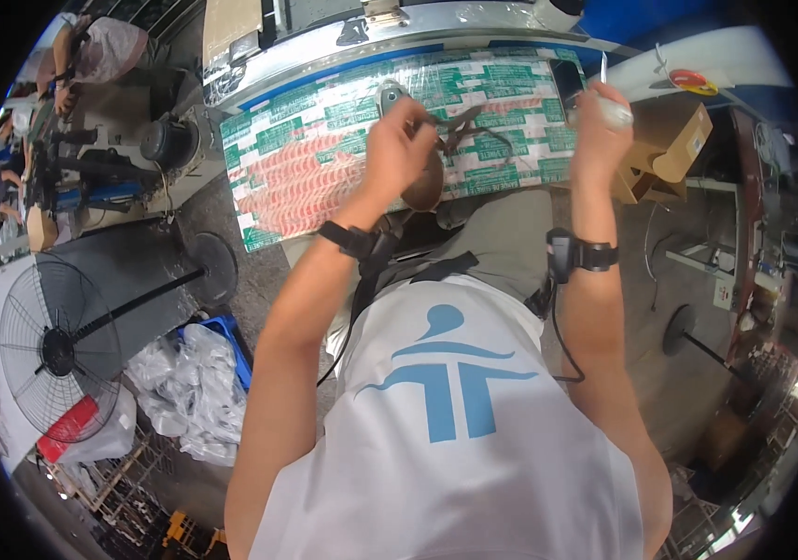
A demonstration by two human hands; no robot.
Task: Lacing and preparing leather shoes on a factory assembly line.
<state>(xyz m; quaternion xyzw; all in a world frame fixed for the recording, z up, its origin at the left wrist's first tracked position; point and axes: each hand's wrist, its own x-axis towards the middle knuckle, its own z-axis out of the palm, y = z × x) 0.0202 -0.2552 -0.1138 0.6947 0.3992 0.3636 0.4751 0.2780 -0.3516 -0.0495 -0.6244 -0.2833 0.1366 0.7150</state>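
Note:
My left hand (399, 147) is over the middle of the bench, its fingers curled in a pinch; what they hold, if anything, is hidden. Beneath and beside it lies a long brown item, rounded at its near end (425, 187), with a grey end piece (391, 93) that has a round mark. Its kind is unclear. Dark brown straps (474, 131) trail from it to the right. At the bench's right end my right hand (597, 131) is raised, closed round a whitish, partly see-through thing (616, 113). A thin pale tip (602, 65) sticks up above those fingers.
The bench top (301, 177) is covered with green, white and red printed tape. A dark flat rectangle (566, 82) lies near my right hand. An open cardboard box (668, 154) stands to the right. At left are a floor fan (58, 351) and a blue crate (236, 345) with clear plastic bags.

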